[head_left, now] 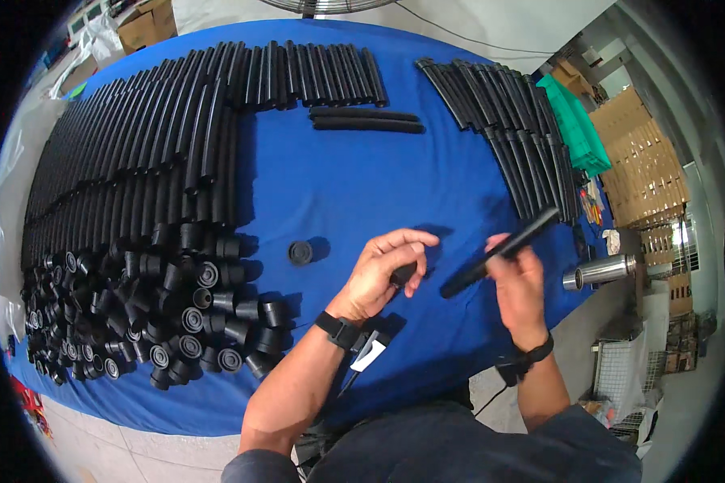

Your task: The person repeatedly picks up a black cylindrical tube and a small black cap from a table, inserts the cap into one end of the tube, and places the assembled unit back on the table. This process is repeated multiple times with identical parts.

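Note:
My right hand (517,282) grips a slim black tube (533,229) around its middle; the tube slants from lower left up to the right above the table. My left hand (372,272) is beside the tube's lower end, apart from it. Its index finger stretches out, while the other fingers curl around a small black cap (402,276), mostly hidden by them. One loose round black cap (300,253) sits on the blue cloth left of my left hand. A heap of similar black rubber caps (169,322) covers the table's near left.
Rows of black tubes (129,137) fill the left and back of the blue-covered table (338,181). Two tubes (366,121) lie crosswise at the back. More tubes (532,161) lie at right, beside a green bin (573,125). A metal cylinder (600,272) rests near the right edge.

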